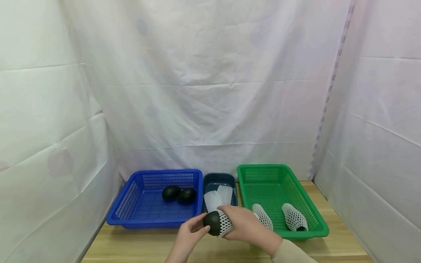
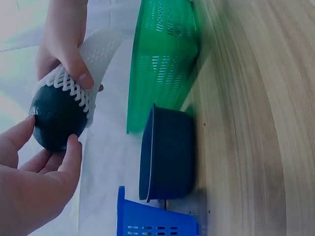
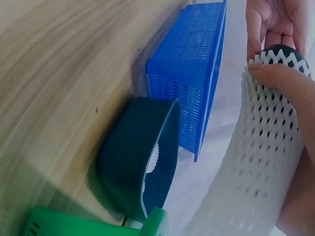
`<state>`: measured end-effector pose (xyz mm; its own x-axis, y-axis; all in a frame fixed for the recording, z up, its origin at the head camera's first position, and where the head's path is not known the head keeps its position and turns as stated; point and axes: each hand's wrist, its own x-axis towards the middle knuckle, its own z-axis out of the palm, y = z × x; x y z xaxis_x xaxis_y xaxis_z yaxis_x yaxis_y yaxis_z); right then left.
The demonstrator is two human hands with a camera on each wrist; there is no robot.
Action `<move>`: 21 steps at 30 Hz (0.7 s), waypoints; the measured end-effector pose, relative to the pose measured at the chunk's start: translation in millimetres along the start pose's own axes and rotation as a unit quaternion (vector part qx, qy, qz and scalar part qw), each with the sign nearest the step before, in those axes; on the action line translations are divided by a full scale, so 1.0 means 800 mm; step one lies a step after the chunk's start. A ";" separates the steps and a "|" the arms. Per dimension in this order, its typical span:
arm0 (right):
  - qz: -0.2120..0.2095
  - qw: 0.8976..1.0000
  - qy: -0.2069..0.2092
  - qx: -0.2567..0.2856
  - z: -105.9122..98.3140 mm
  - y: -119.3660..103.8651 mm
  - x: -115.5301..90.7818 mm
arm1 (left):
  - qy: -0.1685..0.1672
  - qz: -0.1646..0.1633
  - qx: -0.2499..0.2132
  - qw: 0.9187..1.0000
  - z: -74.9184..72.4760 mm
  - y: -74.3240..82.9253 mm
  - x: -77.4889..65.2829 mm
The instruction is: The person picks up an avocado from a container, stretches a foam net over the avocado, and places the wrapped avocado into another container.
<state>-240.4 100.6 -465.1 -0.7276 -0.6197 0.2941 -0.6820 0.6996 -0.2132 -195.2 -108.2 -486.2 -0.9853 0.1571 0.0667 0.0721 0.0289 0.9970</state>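
Observation:
A dark avocado point(image 1: 212, 223) is partly inside a white foam net sleeve point(image 1: 225, 223), its bare rounded end facing left. My left hand point(image 1: 189, 235) pinches that bare end between thumb and fingers. Around the netted part curls my right hand point(image 1: 245, 226), its thumb lying over the sleeve's toothed edge in the right wrist view. There the sleeve point(image 3: 256, 142) runs on long past the right hand. Behind the hands, a dark teal tray point(image 1: 219, 178) holds flat foam net sleeves point(image 1: 213, 201); its near end is hidden.
At left, a blue basket point(image 1: 154, 222) contains two bare avocados point(image 1: 186, 196). A green basket point(image 1: 317, 224) at right contains a netted piece point(image 1: 295, 218) with a dark end showing. More white netting point(image 1: 263, 216) appears beside my right wrist, partly covered. White cloth hangs behind the wooden table point(image 1: 131, 244).

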 end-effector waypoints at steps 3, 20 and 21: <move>-0.012 1.000 0.013 0.000 0.001 -0.002 -0.002 | 0.000 0.003 0.025 1.000 0.000 0.002 0.000; -0.009 0.999 0.037 0.012 0.011 -0.010 0.000 | 0.050 0.029 0.119 0.991 0.013 0.013 0.004; -0.009 0.999 0.035 0.014 0.011 -0.010 0.000 | 0.050 0.029 0.122 0.991 0.014 0.013 0.004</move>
<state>-235.5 91.8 -471.7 -0.7085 -0.6051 0.3631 -0.6978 0.6775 -0.2325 -195.5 -96.6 -476.0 -0.9881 0.0663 0.1386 0.1513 0.2617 0.9532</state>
